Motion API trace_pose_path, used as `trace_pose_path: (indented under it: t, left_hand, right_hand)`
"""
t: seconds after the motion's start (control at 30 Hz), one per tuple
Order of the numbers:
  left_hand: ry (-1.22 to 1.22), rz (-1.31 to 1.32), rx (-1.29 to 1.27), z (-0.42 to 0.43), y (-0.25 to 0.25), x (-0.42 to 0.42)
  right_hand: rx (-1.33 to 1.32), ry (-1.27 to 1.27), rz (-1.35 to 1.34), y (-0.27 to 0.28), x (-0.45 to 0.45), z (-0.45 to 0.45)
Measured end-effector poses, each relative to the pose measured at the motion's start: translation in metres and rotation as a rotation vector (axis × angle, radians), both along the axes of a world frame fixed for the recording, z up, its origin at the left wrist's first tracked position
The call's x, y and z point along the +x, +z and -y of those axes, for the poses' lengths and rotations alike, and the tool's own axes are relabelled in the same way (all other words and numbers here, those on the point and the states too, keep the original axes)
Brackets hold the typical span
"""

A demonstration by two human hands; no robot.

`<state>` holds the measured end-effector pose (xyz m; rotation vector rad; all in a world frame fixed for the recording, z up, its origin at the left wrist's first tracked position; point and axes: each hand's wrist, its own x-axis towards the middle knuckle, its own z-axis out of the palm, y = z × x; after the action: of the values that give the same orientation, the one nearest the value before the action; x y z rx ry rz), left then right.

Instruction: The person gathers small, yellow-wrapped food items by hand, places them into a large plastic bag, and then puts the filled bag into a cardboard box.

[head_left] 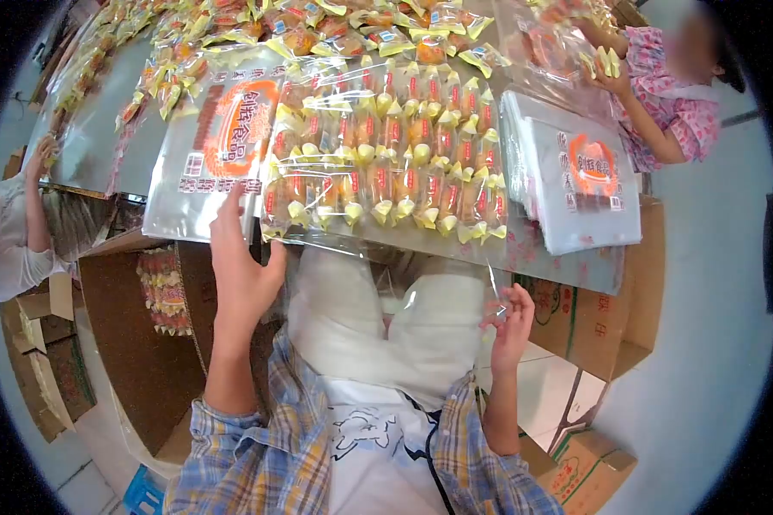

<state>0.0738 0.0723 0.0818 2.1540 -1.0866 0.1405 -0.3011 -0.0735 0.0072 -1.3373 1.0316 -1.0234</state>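
In front of me on the table lies a clear plastic bag (343, 240) holding three rows of small wrapped cakes (392, 129) with yellow twisted ends. The loose end of its film hangs over the table edge above my lap. My left hand (242, 262) is at the bag's lower left corner, thumb apart and fingers stretched over a stack of printed flat bags (199, 172). Lower down on the right, my right hand (513, 322) has its fingers curled on the hanging film edge. A second stack of printed bags (567, 172) lies right of the filled bag.
Loose wrapped cakes (301, 39) are heaped across the back of the table (94, 154). Open cardboard boxes (120, 300) stand below on both sides, one with packed cakes inside. A co-worker (670, 103) holds cakes at the right; another person's arm (36, 206) reaches in at the left.
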Motion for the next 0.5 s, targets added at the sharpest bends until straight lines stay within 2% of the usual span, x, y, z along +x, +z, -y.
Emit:
trace_pose_path:
  t: [0.03, 0.1, 0.13, 0.23, 0.27, 0.37, 0.47, 0.5]
  left_hand:
    - [-0.034, -0.129, 0.010, -0.003, -0.013, 0.005]
    - [-0.101, -0.374, 0.026, -0.005, -0.041, 0.016]
    - [-0.093, -0.355, -0.015, -0.003, -0.048, 0.019]
    - [-0.012, -0.438, -0.102, -0.001, -0.057, 0.021]
    - [0.033, -0.637, -0.156, 0.001, -0.056, 0.019]
    - [0.030, -0.523, -0.156, 0.001, -0.068, 0.026]
    - [0.091, -0.435, 0.005, -0.004, -0.068, 0.031]
    - [0.087, -0.441, 0.079, -0.009, -0.054, 0.030]
  right_hand:
    - [-0.137, -0.010, -0.084, 0.006, 0.006, -0.003]
    - [-0.394, 0.178, -0.312, 0.012, 0.002, 0.000]
    - [-0.521, 0.269, -0.430, 0.013, -0.003, 0.003]
    - [-0.572, 0.465, -0.523, 0.021, -0.013, 0.012]
    - [-0.572, 0.390, -0.535, 0.024, -0.011, 0.008]
    - [-0.808, 0.297, -0.646, 0.027, -0.001, 0.017]
    - [-0.936, 0.340, -0.656, 0.031, -0.003, 0.033]
    - [-0.936, 0.317, -0.640, 0.034, -0.001, 0.033]
